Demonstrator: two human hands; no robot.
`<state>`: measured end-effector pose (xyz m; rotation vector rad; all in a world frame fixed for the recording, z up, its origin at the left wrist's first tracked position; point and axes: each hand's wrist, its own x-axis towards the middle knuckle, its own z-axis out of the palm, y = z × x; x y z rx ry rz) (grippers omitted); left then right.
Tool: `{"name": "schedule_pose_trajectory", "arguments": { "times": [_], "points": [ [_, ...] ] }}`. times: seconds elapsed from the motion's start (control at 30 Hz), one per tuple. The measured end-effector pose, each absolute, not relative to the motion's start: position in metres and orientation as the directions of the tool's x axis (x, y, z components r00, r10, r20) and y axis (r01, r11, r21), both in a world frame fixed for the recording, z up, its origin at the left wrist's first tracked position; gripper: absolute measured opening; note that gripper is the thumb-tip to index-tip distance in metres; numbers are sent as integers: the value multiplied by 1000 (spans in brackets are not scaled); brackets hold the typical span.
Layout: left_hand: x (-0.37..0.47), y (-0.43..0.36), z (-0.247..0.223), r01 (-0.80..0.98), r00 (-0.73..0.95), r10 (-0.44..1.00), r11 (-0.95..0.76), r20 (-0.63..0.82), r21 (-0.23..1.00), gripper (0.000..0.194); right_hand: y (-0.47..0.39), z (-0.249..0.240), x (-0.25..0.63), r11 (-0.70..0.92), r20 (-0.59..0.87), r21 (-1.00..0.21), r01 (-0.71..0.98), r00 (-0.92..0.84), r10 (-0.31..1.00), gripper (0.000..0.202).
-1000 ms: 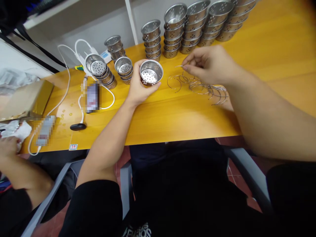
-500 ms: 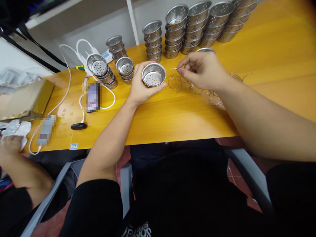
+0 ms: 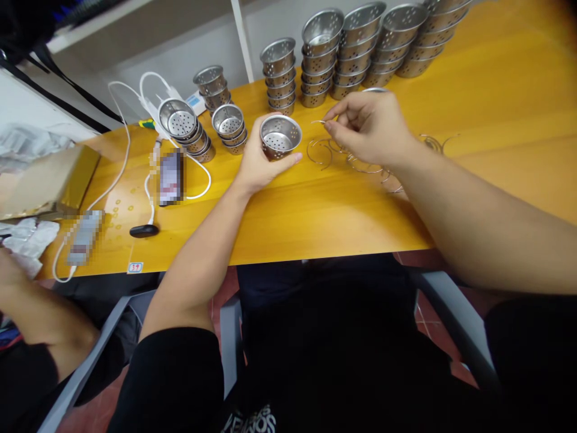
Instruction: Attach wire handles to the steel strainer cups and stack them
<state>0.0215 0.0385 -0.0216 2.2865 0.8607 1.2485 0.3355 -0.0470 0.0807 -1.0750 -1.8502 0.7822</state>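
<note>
A small perforated metal cup (image 3: 280, 141) is held in my left hand (image 3: 256, 159), its mouth tilted up toward me and its holed bottom showing. My right hand (image 3: 367, 129) is pinched shut on a thin curved wire (image 3: 318, 122), whose free end points left toward the cup, apart from it. Below and behind my right hand lie several loose curved wires (image 3: 321, 159) on the table, partly hidden by the hand and forearm. Just beyond the right hand shows the rim of another metal piece (image 3: 376, 90), mostly covered.
Stacks of perforated cups (image 3: 315, 63) stand along the back, with shorter stacks (image 3: 229, 123) at left. A phone (image 3: 170, 178), a white cable (image 3: 210, 180), a black oval device (image 3: 144, 231) and a cardboard box (image 3: 54, 180) lie leftward. Another person's arm (image 3: 40, 307) is at far left.
The cup in my left hand has tipped slightly. My right hand has shifted up a touch with the wire. At far left, the other person's hand has moved away from the plastic wrapping.
</note>
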Motion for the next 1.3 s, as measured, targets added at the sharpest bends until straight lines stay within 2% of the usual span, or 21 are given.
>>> {"name": "schedule_pose_trajectory", "arguments": {
  "times": [0.13,0.3,0.47,0.63,0.8,0.97,1.07,1.3],
  "points": [
    [23,42,-36,310,462,662,-744,590,592,115,-53,83,326,402,350,-846,351,-205,914,62],
    [31,38,-44,272,467,632,-768,618,580,112,-61,85,310,360,287,-862,356,-242,927,59],
    [38,28,-44,281,516,640,-754,569,593,102,-58,77,304,322,273,-876,360,-180,945,55],
    [43,22,-41,284,530,647,-745,548,604,113,-53,70,303,343,299,-856,387,-170,939,50],
    [45,24,-43,290,546,637,-753,544,591,121,-53,71,303,322,269,-848,421,-181,946,54],
    [44,31,-50,274,542,622,-766,565,581,130,-53,70,303,353,303,-855,379,-186,935,51],
    [45,32,-51,257,529,625,-763,575,594,130,-53,69,305,343,294,-859,381,-181,938,49],
    [49,17,-37,296,527,673,-717,519,631,116,-54,70,303,362,311,-854,373,-193,931,40]
  ]
}}
